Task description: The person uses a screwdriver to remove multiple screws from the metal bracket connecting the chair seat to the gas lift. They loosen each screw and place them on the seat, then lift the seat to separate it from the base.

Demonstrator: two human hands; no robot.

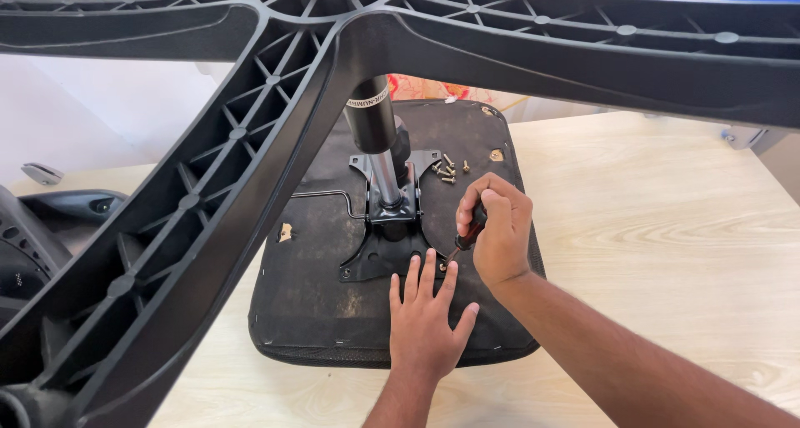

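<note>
An upturned black chair seat (317,303) lies on the wooden table, its metal mounting plate (379,257) and gas cylinder (372,115) pointing up. My right hand (497,228) grips a screwdriver (467,238) with a black and red handle, its tip on a screw at the plate's near right corner. My left hand (427,320) rests flat on the seat bottom, fingers spread, fingertips just beside that corner. Several loose screws (447,170) lie on the seat behind the plate.
The black star-shaped chair base (208,186) looms close to the camera, covering the top and left of the view. A dark plastic chair part (33,245) sits at the left edge. Light wooden table (667,228) extends to the right.
</note>
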